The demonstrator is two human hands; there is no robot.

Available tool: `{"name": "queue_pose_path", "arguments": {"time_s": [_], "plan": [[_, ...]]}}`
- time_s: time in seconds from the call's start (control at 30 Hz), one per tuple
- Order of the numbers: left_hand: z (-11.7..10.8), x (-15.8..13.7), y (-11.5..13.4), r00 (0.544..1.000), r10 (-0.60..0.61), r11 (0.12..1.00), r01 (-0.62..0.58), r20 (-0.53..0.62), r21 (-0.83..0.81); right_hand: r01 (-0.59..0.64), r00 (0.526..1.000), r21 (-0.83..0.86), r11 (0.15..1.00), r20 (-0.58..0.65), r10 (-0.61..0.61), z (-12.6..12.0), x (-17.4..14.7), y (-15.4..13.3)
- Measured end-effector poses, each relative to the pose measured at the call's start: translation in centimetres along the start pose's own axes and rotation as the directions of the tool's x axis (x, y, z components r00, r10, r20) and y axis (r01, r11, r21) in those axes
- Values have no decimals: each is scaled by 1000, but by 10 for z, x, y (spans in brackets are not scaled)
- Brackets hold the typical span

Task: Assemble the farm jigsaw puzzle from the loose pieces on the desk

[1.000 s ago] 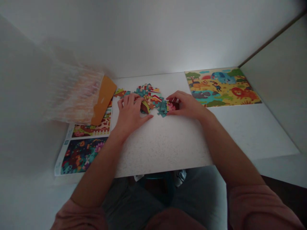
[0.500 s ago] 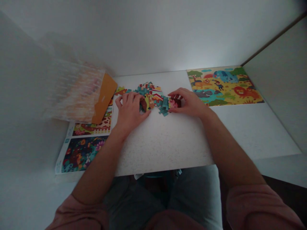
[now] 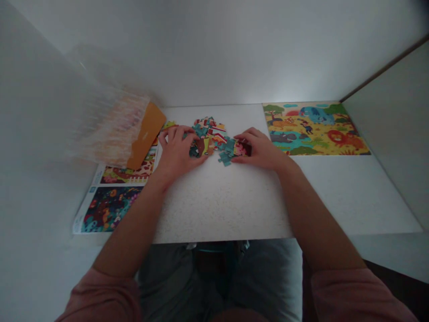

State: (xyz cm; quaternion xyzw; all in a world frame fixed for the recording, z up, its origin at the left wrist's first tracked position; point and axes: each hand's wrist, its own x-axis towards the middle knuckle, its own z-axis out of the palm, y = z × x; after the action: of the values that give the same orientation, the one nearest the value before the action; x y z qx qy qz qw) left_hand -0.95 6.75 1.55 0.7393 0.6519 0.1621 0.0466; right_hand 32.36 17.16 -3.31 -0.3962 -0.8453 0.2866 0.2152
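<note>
A: Quick, where're the hands?

B: Both over the counter (image 3: 221, 201), nr the far side. R hand (image 3: 263, 150) has a pink-&-brown puzzle pc (image 3: 242, 149) pinched btwn thumb & fingers.

A: & L hand (image 3: 176, 150)?

B: Curled palm-down, thumb apart from fingers, brown-&-green pcs (image 3: 203, 146) in the gap. Can't tell if it's gripping them or just resting there.

A: Rest of the puzzle pcs?

B: Main pile (image 3: 205, 126) is btwn the hands & a bit beyond, overlapping, mostly teal, red, yellow. Few teal pcs (image 3: 227, 153) sit just L of the R hand's pc.

A: What's on the R side?

B: Animal pic (image 3: 315, 129), flat on the counter up by the wall, w/ elephant, lion, hippo. Well apart from the pile.

A: & L?

B: Clear plastic bag (image 3: 109, 127), orange card (image 3: 145, 139) at its R edge, contents blurry. Printed sheet (image 3: 110, 208) partly under it, dark pic at the near end; L forearm crosses in front of the sheet.
</note>
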Motion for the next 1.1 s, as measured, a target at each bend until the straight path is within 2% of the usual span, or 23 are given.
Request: {"name": "queue_pose_path", "arguments": {"time_s": [0.2, 0.3, 0.4, 0.5, 0.63, 0.73, 0.87, 0.97, 1.1], "plan": [[-16, -4, -6, 993, 118, 993, -118, -10, 19, 13, 1000, -70, 997, -19, -15, 3, 2, -3], [-19, -4, -10, 962, 255, 967, -252, 100, -45, 15, 1000, -90, 996, -21, -17, 1, 3, -9], [-18, -4, -10, 918, 344, 938, -326, 198, -117, 23, 996, -75, 997, -88, -29, -2, 2, -13], [-17, -5, -7, 897, 372, 926, -342, 238, -158, 44, 987, 8, 999, -154, -43, -4, 0, -14], [-19, -6, -3, 875, 412, 908, -371, 256, -194, 85, 983, 217, 972, -178, -46, -1, 1, -16], [-22, -5, -2, 894, 391, 917, -358, 218, -174, 85, 976, 310, 947, -217, -17, 2, 3, -19], [-24, 0, -3, 958, 276, 958, -268, 74, -97, 48, 978, 354, 934, -205, 27, 2, 5, -19], [-23, 4, -5, 979, 202, 976, -201, 2, -85, 46, 990, 414, 909, -141, 14, 5, 3, -19], [-19, 8, -7, 982, 189, 976, -189, -13, -112, 14, 1000, 490, 872, -16, -7, 14, -1, -31]]}}
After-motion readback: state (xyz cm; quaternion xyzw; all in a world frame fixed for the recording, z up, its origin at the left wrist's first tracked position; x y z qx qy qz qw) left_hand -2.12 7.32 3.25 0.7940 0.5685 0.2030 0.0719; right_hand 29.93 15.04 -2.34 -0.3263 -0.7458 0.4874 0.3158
